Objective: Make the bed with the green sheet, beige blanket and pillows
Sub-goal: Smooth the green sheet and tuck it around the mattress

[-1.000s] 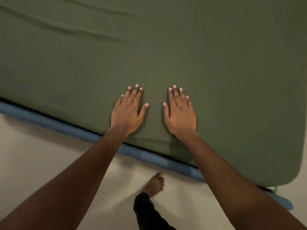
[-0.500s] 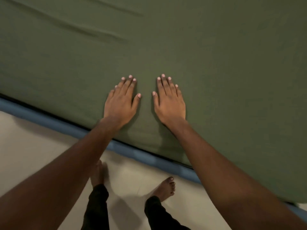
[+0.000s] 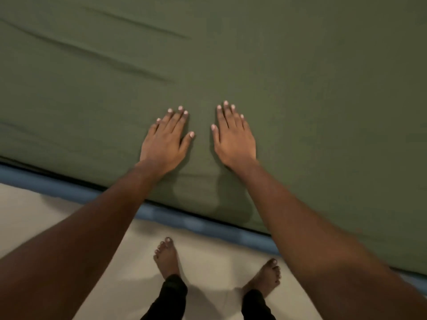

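Observation:
The green sheet [image 3: 300, 77] covers the mattress and fills the upper part of the view. A few long creases run across it at the upper left. My left hand [image 3: 165, 142] lies flat on the sheet near the mattress's near edge, fingers straight. Beside it, a palm's width to the right, my right hand [image 3: 234, 137] presses flat on the sheet too. Neither hand holds anything. No blanket or pillow is in view.
A blue bed frame edge [image 3: 189, 221] runs diagonally below the mattress. In front of it is pale floor [image 3: 46, 211], where my two bare feet [image 3: 167, 259] stand close to the bed.
Both hands have slid left along the sheet, staying flat and side by side. My feet have stepped left too, and the mattress's right corner has left the view.

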